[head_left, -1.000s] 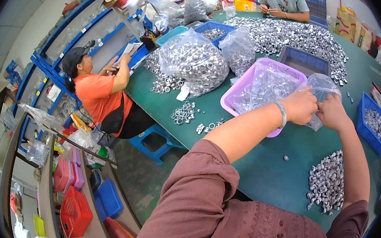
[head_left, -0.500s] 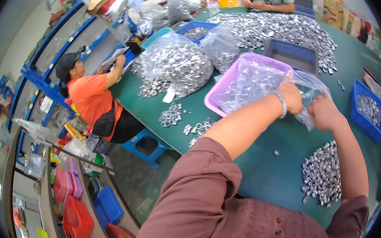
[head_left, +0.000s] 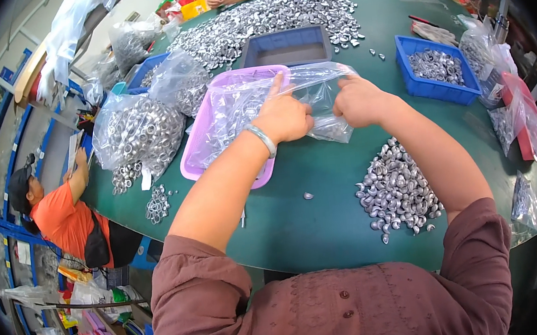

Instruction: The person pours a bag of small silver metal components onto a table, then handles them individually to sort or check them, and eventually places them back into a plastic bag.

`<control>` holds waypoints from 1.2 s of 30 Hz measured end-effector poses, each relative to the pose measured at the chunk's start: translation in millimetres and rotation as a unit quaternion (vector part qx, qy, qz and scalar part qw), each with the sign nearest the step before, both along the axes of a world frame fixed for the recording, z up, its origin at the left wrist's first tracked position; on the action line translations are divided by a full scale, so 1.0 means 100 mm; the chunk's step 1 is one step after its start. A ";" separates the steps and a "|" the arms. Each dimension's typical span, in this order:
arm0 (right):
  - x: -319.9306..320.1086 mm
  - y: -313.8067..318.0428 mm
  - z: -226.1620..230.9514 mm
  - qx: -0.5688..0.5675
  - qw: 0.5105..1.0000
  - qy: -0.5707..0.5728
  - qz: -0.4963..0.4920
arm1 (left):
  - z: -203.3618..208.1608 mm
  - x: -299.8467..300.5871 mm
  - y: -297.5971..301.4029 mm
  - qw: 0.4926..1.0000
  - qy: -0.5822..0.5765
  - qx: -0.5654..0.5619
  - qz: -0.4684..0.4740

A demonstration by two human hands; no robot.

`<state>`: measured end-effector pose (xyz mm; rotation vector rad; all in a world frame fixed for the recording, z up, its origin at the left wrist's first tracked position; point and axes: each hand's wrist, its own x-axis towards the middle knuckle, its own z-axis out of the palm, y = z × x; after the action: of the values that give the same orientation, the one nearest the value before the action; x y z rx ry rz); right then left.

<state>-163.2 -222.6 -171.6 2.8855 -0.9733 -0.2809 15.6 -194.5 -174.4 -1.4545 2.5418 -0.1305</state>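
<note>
One clear, thin plastic bag (head_left: 323, 94) spread above green tabletop (head_left: 326, 230) | left hand (head_left: 282, 118): index extended, other fingers curled at its film | right hand (head_left: 360, 100): closed, pinching its edge | from bag: oblong purple plastic basin (head_left: 191, 159), 9 o'clock; curved silver metal pieces (head_left: 396, 187), 5; rectangular blue plastic bin (head_left: 442, 92), 3; blue shelving (head_left: 4, 224), 8–9

L head cam, wide fisheye, looks down & fwd from above at nearby hands (head_left: 283, 117) & green tbl (head_left: 314, 237).

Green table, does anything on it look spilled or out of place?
One small metal piece lies alone on the green table, between the purple basin and the nearer heap of pieces, looking stray. A few others lie loose right of the grey tray.
</note>
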 end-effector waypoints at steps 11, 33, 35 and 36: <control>-0.02 0.02 -0.16 -0.038 0.990 -0.090 0.104 | -0.01 0.06 -0.04 0.997 0.031 -0.062 -0.026; -0.37 0.59 0.19 -0.073 0.878 -0.467 0.073 | 0.03 0.14 0.84 0.903 0.388 -0.133 -0.128; -0.32 0.63 0.18 -0.096 0.890 -0.440 0.074 | 0.03 0.15 0.78 0.899 0.399 -0.139 -0.117; -0.27 0.65 0.16 -0.115 0.891 -0.431 0.081 | 0.02 0.15 0.74 0.893 0.409 -0.150 -0.113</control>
<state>-190.0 -157.5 -155.8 2.8024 -0.7333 1.1335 30.7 -120.5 -172.2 -1.5335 3.5094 0.0872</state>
